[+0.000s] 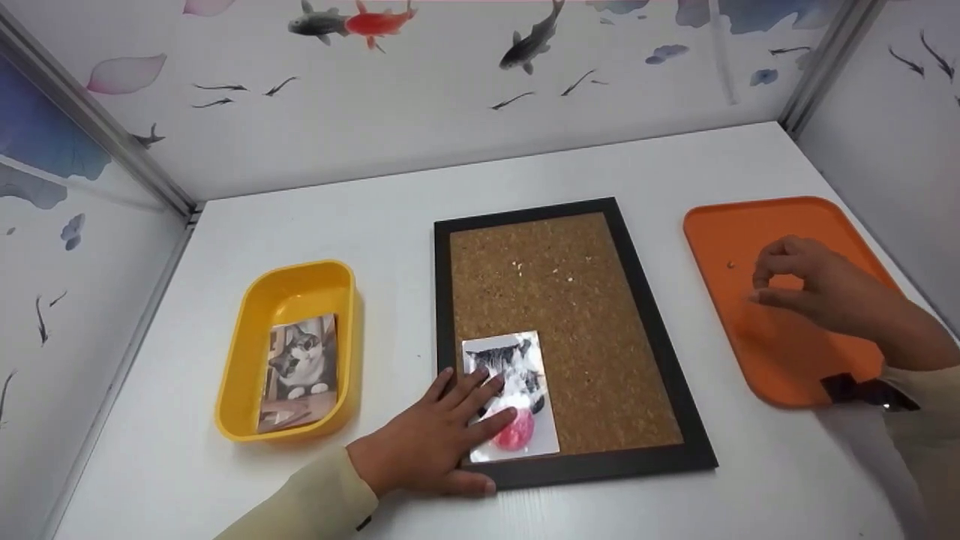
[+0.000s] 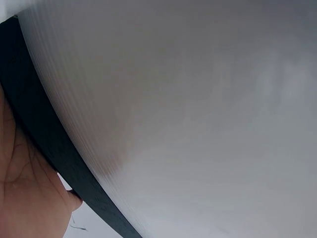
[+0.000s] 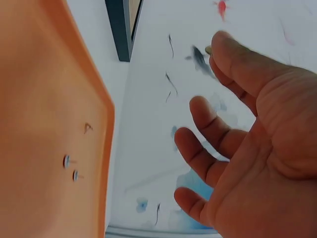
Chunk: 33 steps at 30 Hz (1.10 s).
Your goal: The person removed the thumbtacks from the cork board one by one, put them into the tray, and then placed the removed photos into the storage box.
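My left hand [image 1: 435, 439] lies with spread, straight fingers over the photo [image 1: 544, 420] of a black-and-white cat with a pink ball. That photo is in the near left corner of the cork board [image 1: 592, 337]. The thumb rests at the dark frame's near edge. Above the orange tray [image 1: 716, 322], my right hand [image 1: 817, 289] pinches a small thumbtack [image 3: 208, 50] between thumb and index finger, with only its metallic edge showing. The other fingers are loosely bent. Several thumbtacks [image 3: 67, 161] lie on the tray; one tack [image 1: 731, 265] shows left of the hand in the head view.
At the left stands a yellow bin [image 1: 229, 390] with cat photos [image 1: 300, 367] stacked inside. The white table [image 1: 397, 285] is bounded by patterned panels [image 1: 420, 97] at the back and sides. Small pale chips mark the cork's upper part.
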Each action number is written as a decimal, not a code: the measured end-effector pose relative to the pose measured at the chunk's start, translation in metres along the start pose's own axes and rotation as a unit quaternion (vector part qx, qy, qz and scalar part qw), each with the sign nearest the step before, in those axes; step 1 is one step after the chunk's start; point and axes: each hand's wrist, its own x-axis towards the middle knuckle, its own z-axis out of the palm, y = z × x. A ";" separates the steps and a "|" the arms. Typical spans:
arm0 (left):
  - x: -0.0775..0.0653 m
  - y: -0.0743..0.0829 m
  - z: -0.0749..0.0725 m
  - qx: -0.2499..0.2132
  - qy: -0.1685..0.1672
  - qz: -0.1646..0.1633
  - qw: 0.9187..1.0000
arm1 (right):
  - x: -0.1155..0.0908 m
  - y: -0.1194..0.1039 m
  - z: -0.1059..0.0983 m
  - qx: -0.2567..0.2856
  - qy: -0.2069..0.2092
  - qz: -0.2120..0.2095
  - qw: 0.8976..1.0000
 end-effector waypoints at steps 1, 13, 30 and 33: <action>0.000 0.000 0.000 0.001 -0.001 0.000 1.000 | 0.000 0.004 -0.001 -0.002 -0.001 -0.003 1.000; 0.001 -0.001 0.001 0.005 0.007 0.005 1.000 | 0.002 0.032 -0.002 0.015 -0.029 0.045 0.998; 0.000 0.000 0.000 0.013 0.003 0.001 1.000 | 0.012 0.060 0.004 0.100 -0.113 0.179 0.972; 0.000 0.001 0.000 0.011 0.002 -0.001 1.000 | 0.015 0.064 0.007 0.108 -0.122 0.191 0.968</action>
